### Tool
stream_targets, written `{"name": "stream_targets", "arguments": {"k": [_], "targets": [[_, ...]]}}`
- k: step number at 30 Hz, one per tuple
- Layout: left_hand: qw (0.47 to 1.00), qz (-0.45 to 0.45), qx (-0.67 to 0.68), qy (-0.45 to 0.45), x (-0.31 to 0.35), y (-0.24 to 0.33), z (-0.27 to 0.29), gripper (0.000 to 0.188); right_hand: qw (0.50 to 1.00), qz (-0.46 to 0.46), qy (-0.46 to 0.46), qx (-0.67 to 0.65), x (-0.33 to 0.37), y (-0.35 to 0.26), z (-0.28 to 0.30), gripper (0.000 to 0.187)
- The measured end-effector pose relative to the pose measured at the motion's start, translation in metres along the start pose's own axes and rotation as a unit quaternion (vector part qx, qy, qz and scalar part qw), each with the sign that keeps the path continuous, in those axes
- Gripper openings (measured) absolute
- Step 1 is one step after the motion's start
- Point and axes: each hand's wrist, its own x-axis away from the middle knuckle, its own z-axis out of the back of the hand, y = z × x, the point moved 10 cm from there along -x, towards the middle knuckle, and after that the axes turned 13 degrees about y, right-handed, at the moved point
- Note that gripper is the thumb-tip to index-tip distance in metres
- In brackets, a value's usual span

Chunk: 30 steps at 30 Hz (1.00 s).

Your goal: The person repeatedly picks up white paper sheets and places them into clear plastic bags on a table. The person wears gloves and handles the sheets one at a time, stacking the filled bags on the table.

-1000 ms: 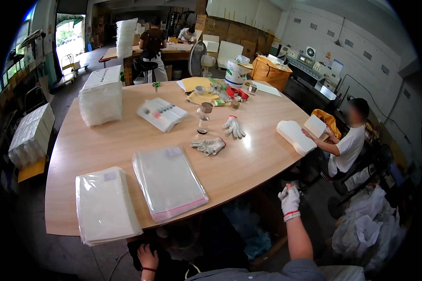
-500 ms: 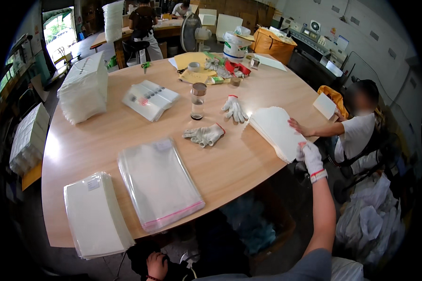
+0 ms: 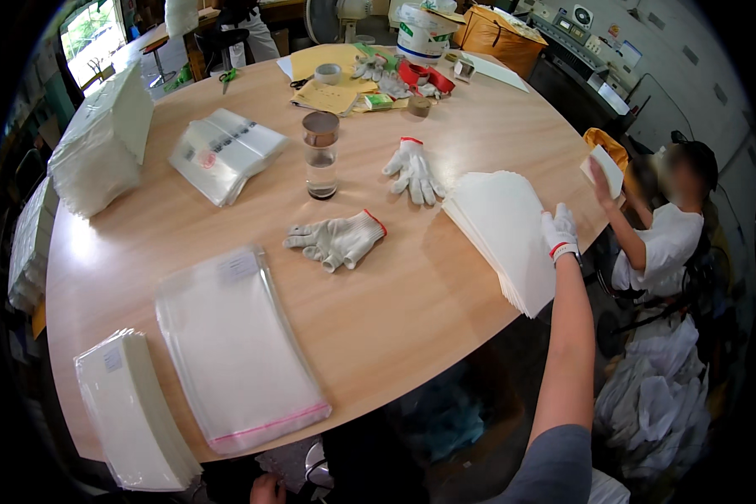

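My right hand (image 3: pixel 560 231), in a white glove with a red cuff, lies against the right edge of a slightly fanned stack of white sheets (image 3: pixel 502 223). Its fingers are stretched out, not wrapped round the stack. Low at the lower edge, my bare left hand (image 3: pixel 267 490) is by my lap, cut off by the picture, its fingers mostly hidden. Two loose work gloves lie left of the stack, a white glove (image 3: pixel 413 172) and a greyish glove (image 3: pixel 338 240). Nearer me on the left are flat clear plastic bags (image 3: pixel 239 344) and a wrapped white stack (image 3: pixel 134 412).
A lidded bottle (image 3: pixel 321 160) stands mid-table. Printed plastic bags (image 3: pixel 227 154) and a tall white stack (image 3: pixel 101 139) lie at left; tape rolls, scissors and yellow paper (image 3: pixel 332 97) at back. A seated person (image 3: pixel 664 244) at right holds a white block of sheets (image 3: pixel 606 172).
My right hand has moved up along the stack's right edge and its fingers have straightened. The co-worker's hand has left the stack. The view has shifted, leaving less of my left hand visible.
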Motion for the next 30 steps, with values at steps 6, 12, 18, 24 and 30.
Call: {"name": "stream_targets", "arguments": {"k": [6, 12, 18, 24, 30], "targets": [[0.997, 0.027, 0.032, -0.070, -0.002, -0.001, -0.033, 0.020, 0.995, -0.056, -0.049, 0.072, -0.025, 0.020, -0.028, 0.065], [0.992, 0.074, 0.020, -0.099, -0.011, -0.009, -0.038, 0.022, 0.975, -0.063, -0.213, 0.009, -0.030, 0.059, -0.108, 0.082], [0.986, 0.097, 0.036, -0.133, -0.003, -0.017, -0.054, 0.025, 0.976, -0.082, -0.194, 0.057, -0.021, 0.044, -0.086, 0.081], [0.987, 0.098, 0.050, -0.120, -0.001, -0.017, -0.048, 0.025, 0.979, -0.047, -0.195, 0.021, 0.007, 0.017, -0.075, 0.076], [0.994, 0.063, 0.065, -0.059, 0.011, -0.015, -0.026, 0.023, 0.977, -0.050, -0.205, 0.010, 0.062, -0.007, -0.060, 0.074]]}}
